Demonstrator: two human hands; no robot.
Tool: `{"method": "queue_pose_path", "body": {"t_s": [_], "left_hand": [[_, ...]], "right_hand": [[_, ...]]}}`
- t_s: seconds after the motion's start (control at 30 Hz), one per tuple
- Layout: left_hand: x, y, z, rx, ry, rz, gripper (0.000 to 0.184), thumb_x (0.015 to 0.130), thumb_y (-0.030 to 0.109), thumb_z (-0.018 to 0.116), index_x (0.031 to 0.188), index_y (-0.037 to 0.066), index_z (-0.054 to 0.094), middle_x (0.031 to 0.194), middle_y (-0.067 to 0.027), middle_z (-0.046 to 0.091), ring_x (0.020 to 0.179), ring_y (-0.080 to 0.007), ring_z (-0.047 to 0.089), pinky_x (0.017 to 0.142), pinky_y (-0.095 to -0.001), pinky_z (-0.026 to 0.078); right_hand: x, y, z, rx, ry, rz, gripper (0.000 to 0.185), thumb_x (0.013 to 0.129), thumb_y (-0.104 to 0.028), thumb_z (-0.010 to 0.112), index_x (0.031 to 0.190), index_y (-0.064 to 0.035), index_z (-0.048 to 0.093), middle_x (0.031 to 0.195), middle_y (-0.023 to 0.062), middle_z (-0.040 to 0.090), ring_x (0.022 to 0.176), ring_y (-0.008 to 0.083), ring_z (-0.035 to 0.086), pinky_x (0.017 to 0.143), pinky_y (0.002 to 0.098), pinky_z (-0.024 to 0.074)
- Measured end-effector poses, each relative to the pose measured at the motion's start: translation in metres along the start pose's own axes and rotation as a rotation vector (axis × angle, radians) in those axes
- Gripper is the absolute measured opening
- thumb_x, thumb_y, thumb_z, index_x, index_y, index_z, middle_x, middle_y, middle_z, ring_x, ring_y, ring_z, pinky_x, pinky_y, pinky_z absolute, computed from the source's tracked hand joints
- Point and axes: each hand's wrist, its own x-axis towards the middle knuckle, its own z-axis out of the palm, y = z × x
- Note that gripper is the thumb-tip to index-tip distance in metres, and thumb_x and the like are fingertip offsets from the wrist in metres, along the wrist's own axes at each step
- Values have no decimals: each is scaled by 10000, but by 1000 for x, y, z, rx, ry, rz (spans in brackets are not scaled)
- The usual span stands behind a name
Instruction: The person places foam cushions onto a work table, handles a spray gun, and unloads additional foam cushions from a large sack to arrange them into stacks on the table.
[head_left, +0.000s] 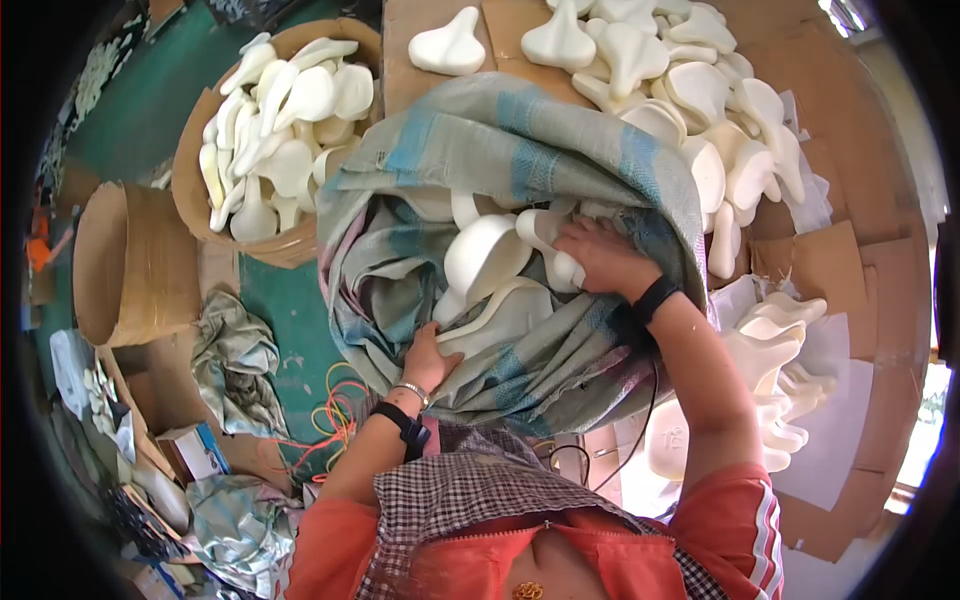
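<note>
A woven grey-green sack [430, 130] with blue stripes lies wide open in front of me, its mouth rolled outward. Inside it sit several white foam bicycle saddle pads [488, 258]. My right hand [608, 262] reaches into the sack, its fingers bent over a white saddle pad [545, 240] at the right of the pile. At the sack's lower left, my left hand [430, 362] rests against the end of another pad [505, 318], thumb spread away from the fingers. The left fingertips are partly hidden among the cloth and foam.
A cardboard-walled round bin [285, 245] full of saddle pads stands back left. More pads [640, 60] are heaped on the cardboard-covered table [840, 100], with stacked pads [775, 350] at right. A cardboard drum [155, 265], a crumpled sack [235, 360] and orange cords [335, 415] lie left.
</note>
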Motion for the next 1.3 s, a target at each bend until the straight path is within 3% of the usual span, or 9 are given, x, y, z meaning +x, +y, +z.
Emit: {"method": "queue_pose_path", "body": {"t_s": [0.17,0.27,0.5,0.57,0.77,0.87,0.97,1.17,1.3], "left_hand": [[-8,3,-8,-10,195,109,574,646,231,765,1168,75,585,1370,-190,412,1106,-394,510,953,-420,423],[8,9,-20,380,38,218,371,610,234,771,972,187,708,1366,-127,420,1103,-364,440,901,-439,405],[37,12,-7,474,29,197,425,565,247,816,976,209,719,1250,-109,479,1037,-335,489,887,-408,440],[42,5,-11,466,65,236,370,558,242,815,916,195,734,1171,-86,528,1006,-319,502,857,-401,455],[-6,67,-75,420,197,465,206,589,234,788,771,153,734,1001,-60,558,1018,-296,469,864,-411,377],[-26,110,-113,512,224,618,231,575,218,783,774,114,726,1005,-90,566,1028,-316,476,897,-414,360],[-40,151,-149,554,260,684,237,581,196,791,785,98,717,989,-115,556,1038,-327,477,886,-414,377],[10,136,-171,524,417,464,246,616,180,785,817,54,720,1036,-156,593,1043,-339,470,913,-410,403],[12,139,-164,362,489,635,237,648,171,769,842,49,711,959,-152,569,1034,-333,474,883,-395,410]], "right_hand": [[24,-10,-21,75,-95,-187,394,617,-107,704,1009,-109,663,1336,133,467,1240,363,398,1059,446,304],[37,-21,-31,145,-74,-274,417,583,-148,747,991,-103,674,1377,137,430,1257,366,385,1064,418,308],[69,4,3,431,-89,-210,472,569,-173,779,1020,-109,658,1427,186,335,1275,357,383,1052,363,333],[75,9,5,607,-124,-9,486,567,-164,779,1032,-109,648,1411,154,358,1270,339,391,1039,345,344],[49,4,1,729,-152,-114,447,563,-158,780,978,-62,644,1297,105,463,1164,297,490,983,336,392],[9,9,-31,681,132,-302,465,553,-111,753,1003,-63,648,1261,118,505,1138,289,514,979,333,399],[-53,13,-80,800,278,-203,515,516,-69,705,1025,-23,637,1341,140,439,1194,279,485,1031,348,350],[-147,0,-121,1161,804,-403,569,597,-173,747,1111,38,627,1357,169,405,1228,282,456,1039,393,337],[-189,-15,-106,1354,1124,-157,485,710,-204,714,1123,28,615,1268,150,501,1147,243,525,954,366,420]]}}
